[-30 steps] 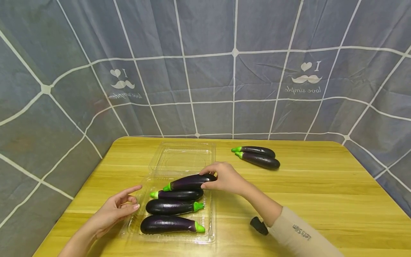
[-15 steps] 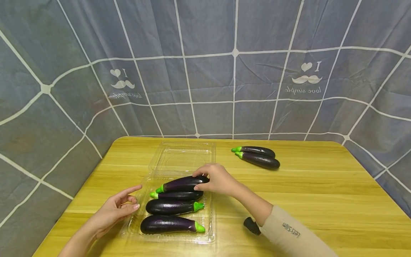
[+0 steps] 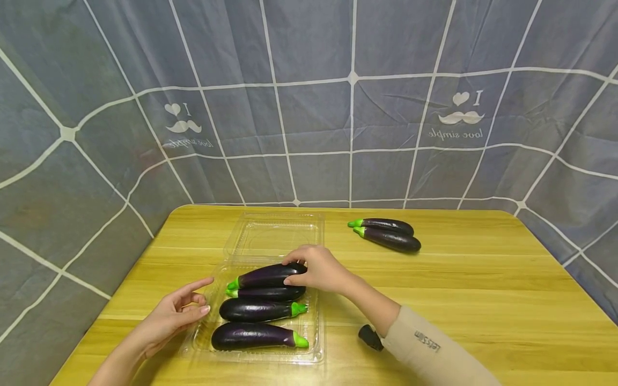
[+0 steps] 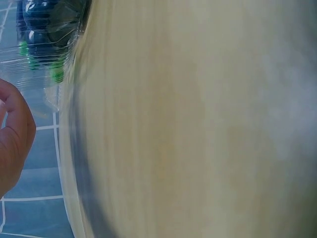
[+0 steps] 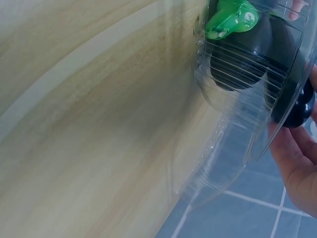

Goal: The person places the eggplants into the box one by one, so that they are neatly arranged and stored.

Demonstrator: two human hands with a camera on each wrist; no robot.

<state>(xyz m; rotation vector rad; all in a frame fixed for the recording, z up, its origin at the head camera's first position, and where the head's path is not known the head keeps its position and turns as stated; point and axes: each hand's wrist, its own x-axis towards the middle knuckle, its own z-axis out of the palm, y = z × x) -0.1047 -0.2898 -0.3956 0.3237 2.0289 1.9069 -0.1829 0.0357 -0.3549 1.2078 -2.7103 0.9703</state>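
A clear plastic clamshell box [image 3: 316, 354] lies on the table with its lid folded back. Three dark purple eggplants rest in its tray, among them the front eggplant [image 3: 253, 336] and the middle eggplant [image 3: 256, 310]. At the back of the tray my right hand [image 3: 316, 271] grips the rounded end of another eggplant [image 3: 264, 276], whose green stem points left. In the right wrist view, fingers [image 5: 287, 151] of that hand hold it behind the clear wall. My left hand [image 3: 176, 313] is at the tray's left side, index finger extended, thumb apart, holding nothing.
Two more eggplants [image 3: 391, 239] lie side by side on the wooden table [image 3: 458, 279], beyond the right hand. The lid [image 3: 277, 236] lies flat behind the tray. A black band [image 3: 370, 338] shows by the right sleeve. A grey checked curtain [image 3: 318, 118] hangs behind.
My right hand has moved left with its eggplant, bringing it over the back of the tray, nearly in line with the eggplant in front of it. My left hand has stayed put.
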